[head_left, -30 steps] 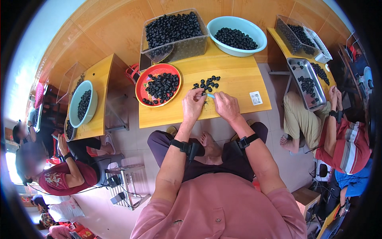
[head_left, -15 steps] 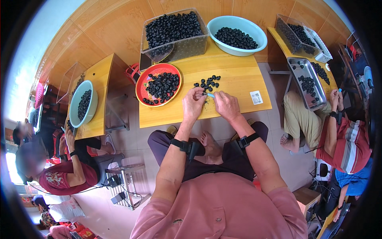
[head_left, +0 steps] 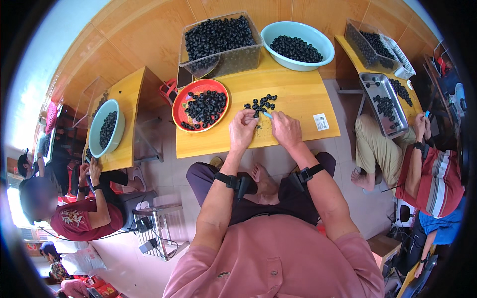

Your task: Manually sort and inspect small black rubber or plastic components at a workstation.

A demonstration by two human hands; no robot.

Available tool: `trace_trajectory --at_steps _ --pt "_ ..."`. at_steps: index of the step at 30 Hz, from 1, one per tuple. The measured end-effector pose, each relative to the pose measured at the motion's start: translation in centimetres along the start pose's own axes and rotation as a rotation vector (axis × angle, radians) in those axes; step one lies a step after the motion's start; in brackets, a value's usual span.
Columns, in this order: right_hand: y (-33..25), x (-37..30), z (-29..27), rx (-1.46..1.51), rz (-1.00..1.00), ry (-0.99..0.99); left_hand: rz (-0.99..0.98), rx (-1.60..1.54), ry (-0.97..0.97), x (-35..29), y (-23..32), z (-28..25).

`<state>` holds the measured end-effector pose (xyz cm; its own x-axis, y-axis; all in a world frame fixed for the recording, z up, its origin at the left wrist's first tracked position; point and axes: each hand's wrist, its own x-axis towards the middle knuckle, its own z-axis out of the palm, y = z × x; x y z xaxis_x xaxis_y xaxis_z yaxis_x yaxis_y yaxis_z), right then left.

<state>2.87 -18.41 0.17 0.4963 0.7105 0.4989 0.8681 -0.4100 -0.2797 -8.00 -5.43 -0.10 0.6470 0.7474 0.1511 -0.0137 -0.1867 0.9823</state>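
Head view: over the worktop (head_left: 303,97), my left hand (head_left: 241,131) pinches a black piece (head_left: 256,114); my right hand (head_left: 286,131) pinches a blue tool (head_left: 267,114) just beside it. Seemingly I'm working the piece; the next move calls for steadiness.

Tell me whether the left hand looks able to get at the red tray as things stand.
Probably yes: the left hand sits just right of the red tray, with only bare tabletop between them, though it seems busy with a small black fruit.
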Motion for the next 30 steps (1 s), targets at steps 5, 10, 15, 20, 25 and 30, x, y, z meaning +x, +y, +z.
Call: trace_trajectory --at_steps 5,10,15,20,25,30 --pt "0.3 -0.2 0.4 0.009 -0.013 0.050 0.079 0.079 0.050 -0.2 0.5 -0.3" --pt "0.1 -0.2 0.1 -0.001 -0.016 0.032 0.281 0.294 0.219 0.9 0.5 -3.5" --pt "0.3 -0.1 0.1 -0.013 -0.038 0.063 0.372 0.615 0.434 4.5 3.7 -7.6" --pt "0.0 0.0 0.2 -0.005 -0.029 0.049 0.569 0.653 0.100 5.0 2.9 -7.7" --pt "0.2 -0.1 0.3 -0.001 -0.032 0.057 0.430 0.761 -0.060 2.6 0.8 -3.5" --pt "0.2 -0.2 0.3 0.012 -0.041 0.079 0.308 0.873 -0.026 2.3 0.2 -2.2"
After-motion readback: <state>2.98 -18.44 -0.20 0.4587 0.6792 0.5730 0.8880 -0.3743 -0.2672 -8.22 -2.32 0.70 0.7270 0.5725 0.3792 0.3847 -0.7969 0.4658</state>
